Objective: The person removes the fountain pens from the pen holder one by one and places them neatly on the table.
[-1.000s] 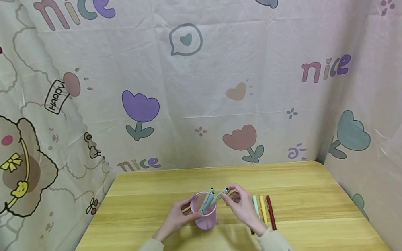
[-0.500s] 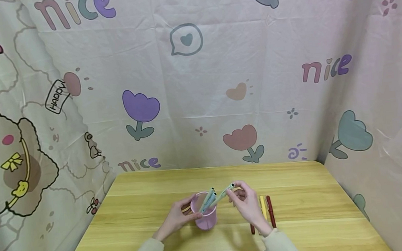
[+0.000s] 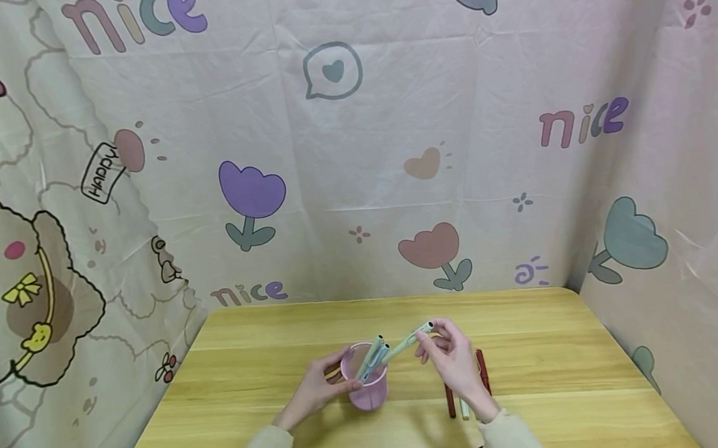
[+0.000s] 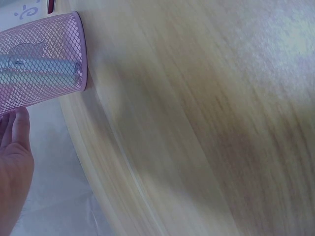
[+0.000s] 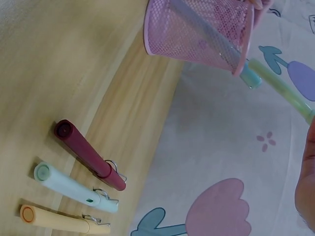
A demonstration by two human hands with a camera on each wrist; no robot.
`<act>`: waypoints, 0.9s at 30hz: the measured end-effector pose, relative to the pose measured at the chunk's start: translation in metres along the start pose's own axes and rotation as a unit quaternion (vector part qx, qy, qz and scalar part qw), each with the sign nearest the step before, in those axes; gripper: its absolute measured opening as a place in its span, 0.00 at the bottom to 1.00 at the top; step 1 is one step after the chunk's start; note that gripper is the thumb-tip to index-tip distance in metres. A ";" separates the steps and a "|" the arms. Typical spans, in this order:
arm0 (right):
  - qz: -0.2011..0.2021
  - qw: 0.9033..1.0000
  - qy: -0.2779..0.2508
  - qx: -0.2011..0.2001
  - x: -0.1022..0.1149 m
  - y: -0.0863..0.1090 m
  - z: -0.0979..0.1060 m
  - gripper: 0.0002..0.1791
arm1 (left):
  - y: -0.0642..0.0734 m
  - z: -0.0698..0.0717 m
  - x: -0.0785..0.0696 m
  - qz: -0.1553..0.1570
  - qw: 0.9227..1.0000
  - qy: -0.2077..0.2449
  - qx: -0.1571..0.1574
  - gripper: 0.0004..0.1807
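Note:
My left hand (image 3: 319,385) grips a pink mesh pen cup (image 3: 369,396) by its side, thumb near the rim. Inside lean a pale green pen (image 3: 369,354) and a blue pen (image 3: 375,364). Between the thumb and fingers of my right hand (image 3: 455,361) is a light green pen (image 5: 283,88), pinched near its upper end. It slants down to the left, its lower end right at the cup's rim. The left wrist view shows pens through the mesh of the cup (image 4: 44,44), with part of my left hand (image 4: 15,157) below it.
On the wooden table (image 3: 247,343), right of the cup, lie a dark red pen (image 5: 88,152), a mint pen (image 5: 74,189) and a yellow pen (image 5: 61,220) side by side. Another red pen (image 3: 482,367) shows beyond my right wrist. A printed curtain (image 3: 338,146) hangs behind.
My right hand has moved right and slightly up, drawing the light green pen out of the cup to its rim. The left hand and cup have stayed in place.

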State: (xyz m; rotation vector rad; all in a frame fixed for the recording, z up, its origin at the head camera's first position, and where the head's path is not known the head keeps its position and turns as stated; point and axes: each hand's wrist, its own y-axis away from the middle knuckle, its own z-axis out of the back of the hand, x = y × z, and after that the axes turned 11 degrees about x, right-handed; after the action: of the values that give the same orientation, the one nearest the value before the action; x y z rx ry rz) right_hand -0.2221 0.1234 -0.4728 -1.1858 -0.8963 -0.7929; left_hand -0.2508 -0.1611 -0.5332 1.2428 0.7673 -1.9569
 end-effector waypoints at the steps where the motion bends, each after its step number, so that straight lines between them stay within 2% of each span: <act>1: 0.005 1.000 -0.005 0.001 0.000 0.000 0.001 0.12 | 0.000 0.000 0.000 -0.001 1.000 0.000 0.001 0.44; 10: 0.053 0.997 -0.053 0.005 0.000 0.004 0.012 0.14 | 0.001 0.001 0.000 -0.004 1.000 0.001 0.003 0.44; 15: 0.074 0.994 -0.078 -0.007 -0.004 0.007 0.022 0.11 | 0.001 0.001 0.001 -0.006 1.000 0.002 0.004 0.44; 21: 0.067 0.993 -0.099 -0.018 -0.006 0.013 0.036 0.14 | 0.001 0.000 0.001 -0.004 1.000 0.000 0.006 0.44; 27: 0.004 0.996 -0.092 -0.017 -0.005 0.018 0.049 0.18 | 0.000 0.000 0.001 0.001 1.000 0.000 0.001 0.44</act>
State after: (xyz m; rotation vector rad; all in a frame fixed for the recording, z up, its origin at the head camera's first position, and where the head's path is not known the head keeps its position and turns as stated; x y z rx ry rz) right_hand -0.2164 0.1750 -0.4787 -1.3073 -1.0316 -0.7029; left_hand -0.2507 -0.1614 -0.5340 1.2440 0.7628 -1.9572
